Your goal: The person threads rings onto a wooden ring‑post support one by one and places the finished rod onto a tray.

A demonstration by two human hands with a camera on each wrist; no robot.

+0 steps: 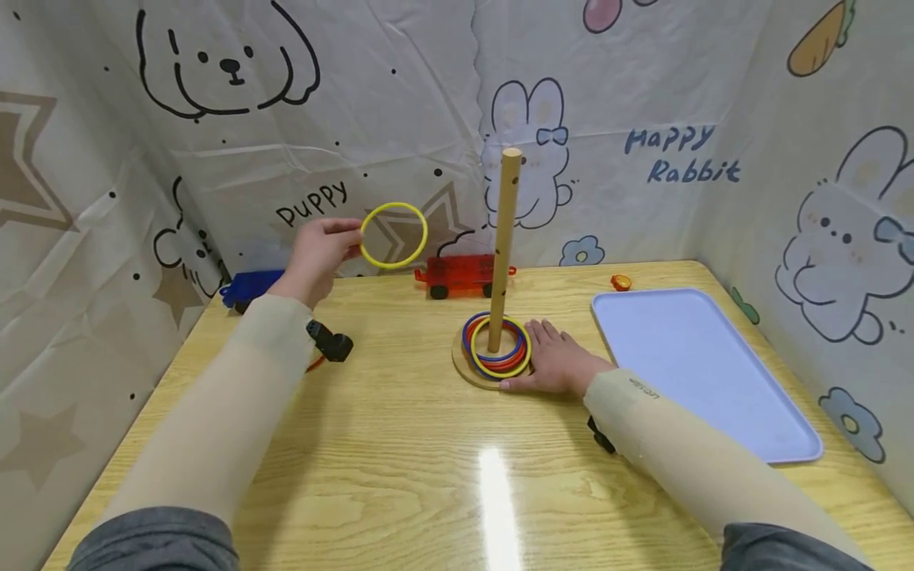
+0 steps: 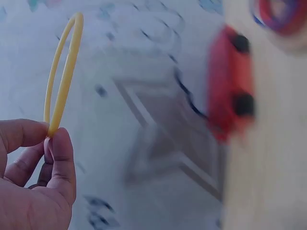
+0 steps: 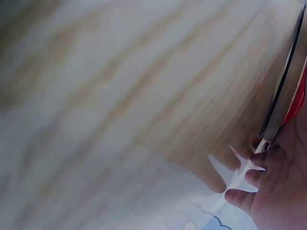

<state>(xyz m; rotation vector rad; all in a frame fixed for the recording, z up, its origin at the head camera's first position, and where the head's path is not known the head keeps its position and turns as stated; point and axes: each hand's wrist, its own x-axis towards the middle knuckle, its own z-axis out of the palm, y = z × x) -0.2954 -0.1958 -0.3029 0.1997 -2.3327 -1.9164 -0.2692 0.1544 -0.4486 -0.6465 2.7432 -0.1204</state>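
Note:
My left hand (image 1: 324, 250) pinches a yellow ring (image 1: 394, 268) by its edge between thumb and fingers, raised above the back of the table. In the left wrist view the yellow ring (image 2: 65, 86) stands up from the fingertips. A wooden peg (image 1: 505, 238) rises from a round wooden base (image 1: 467, 373). Several rings (image 1: 526, 349) in blue, red and yellow lie stacked around its foot. My right hand (image 1: 560, 361) rests at the right edge of the base, with thumb and fingers spread. In the right wrist view its fingers (image 3: 242, 199) look straight.
A red toy wagon (image 1: 464, 276) stands by the back wall, with a blue toy wagon (image 1: 250, 287) at far left. A lavender tray (image 1: 703, 365) lies on the right, a small orange piece (image 1: 621, 282) behind it. A reddish item (image 1: 315, 363) is partly hidden by the left wrist camera.

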